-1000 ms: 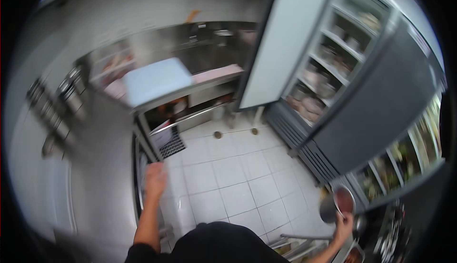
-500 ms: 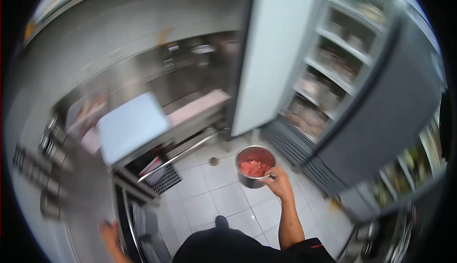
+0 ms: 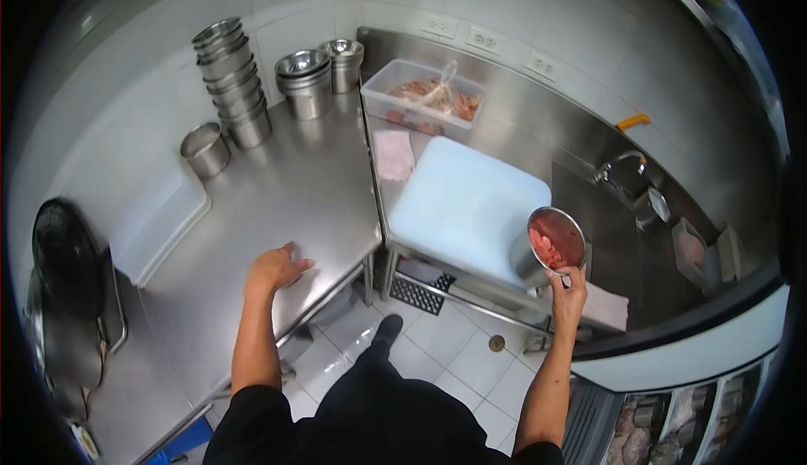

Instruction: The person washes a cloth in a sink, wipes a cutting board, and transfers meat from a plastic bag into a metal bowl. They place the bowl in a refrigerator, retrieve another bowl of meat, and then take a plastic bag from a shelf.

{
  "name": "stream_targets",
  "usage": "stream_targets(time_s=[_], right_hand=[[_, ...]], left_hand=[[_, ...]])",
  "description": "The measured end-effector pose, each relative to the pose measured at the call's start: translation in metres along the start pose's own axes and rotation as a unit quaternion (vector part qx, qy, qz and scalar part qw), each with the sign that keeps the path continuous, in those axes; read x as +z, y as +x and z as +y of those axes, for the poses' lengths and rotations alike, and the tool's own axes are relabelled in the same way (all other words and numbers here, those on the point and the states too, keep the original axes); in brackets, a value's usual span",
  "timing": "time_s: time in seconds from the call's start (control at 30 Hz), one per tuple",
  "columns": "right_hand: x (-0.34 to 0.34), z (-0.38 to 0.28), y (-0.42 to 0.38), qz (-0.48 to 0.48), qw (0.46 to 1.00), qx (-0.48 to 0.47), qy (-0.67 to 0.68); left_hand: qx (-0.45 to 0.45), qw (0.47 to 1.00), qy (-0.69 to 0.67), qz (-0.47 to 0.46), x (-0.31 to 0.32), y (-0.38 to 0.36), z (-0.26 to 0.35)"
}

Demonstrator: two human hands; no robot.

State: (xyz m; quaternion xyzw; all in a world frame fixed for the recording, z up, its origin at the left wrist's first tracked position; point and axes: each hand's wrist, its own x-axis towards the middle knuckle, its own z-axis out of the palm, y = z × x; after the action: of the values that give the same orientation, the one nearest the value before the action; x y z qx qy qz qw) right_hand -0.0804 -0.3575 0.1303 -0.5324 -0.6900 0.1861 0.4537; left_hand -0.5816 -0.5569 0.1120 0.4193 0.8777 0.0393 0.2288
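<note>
By its near rim my right hand (image 3: 569, 293) grips a steel pot (image 3: 565, 231). Pieces of raw red meat (image 3: 547, 249) lie inside, and the pot tilts toward me, overlapping the right edge of a pale blue cutting board (image 3: 466, 196) in this view. My left hand (image 3: 282, 268) holds nothing; its fingers are apart, over the front part of the steel table (image 3: 286, 192). A folded pink cloth (image 3: 393, 155) rests left of the board.
Stacked steel pots (image 3: 231, 82) stand against the wall, near a translucent plastic tub (image 3: 160, 225). A clear bin (image 3: 382, 99) behind the board holds bagged meat. To the right are a sink (image 3: 584, 187) with a faucet (image 3: 626, 162) and a second pink cloth (image 3: 605, 307).
My view and body have turned right to left, from the open fridge to the steel counters. The pot has come along in my right hand. My left hand now shows over the table.
</note>
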Motion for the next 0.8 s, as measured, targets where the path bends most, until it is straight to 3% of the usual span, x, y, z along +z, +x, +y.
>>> stream_targets(time_s=[0.03,0.1,0.17,0.23,0.3,0.5,0.63,0.8], right_hand=[[0.019,0.0,0.019,-0.008,1.0,0.021,0.012],[0.054,0.018,0.037,-0.005,0.999,0.049,-0.001],[0.068,0.01,0.05,-0.006,0.998,0.066,-0.022],[0.073,0.004,0.062,-0.007,0.995,0.078,-0.054],[0.08,0.004,0.067,-0.007,0.993,0.104,-0.064],[0.095,0.005,0.072,0.011,0.984,0.15,-0.095],[0.096,0.01,0.078,0.011,0.98,0.166,-0.106],[0.1,0.017,0.092,0.016,0.978,0.175,-0.112]], left_hand=[[0.033,0.998,-0.057,-0.006,-0.025,0.009,0.025],[0.144,0.978,-0.12,0.087,-0.025,0.076,0.047],[0.151,0.979,-0.125,0.064,-0.069,0.109,0.117],[0.321,0.912,-0.168,0.193,-0.068,0.189,0.163],[0.363,0.891,-0.145,0.23,-0.081,0.259,0.222],[0.27,0.945,-0.08,0.167,-0.101,0.381,0.359],[0.282,0.957,0.065,0.025,-0.105,0.386,0.377],[0.318,0.945,0.079,0.023,-0.105,0.402,0.367]])
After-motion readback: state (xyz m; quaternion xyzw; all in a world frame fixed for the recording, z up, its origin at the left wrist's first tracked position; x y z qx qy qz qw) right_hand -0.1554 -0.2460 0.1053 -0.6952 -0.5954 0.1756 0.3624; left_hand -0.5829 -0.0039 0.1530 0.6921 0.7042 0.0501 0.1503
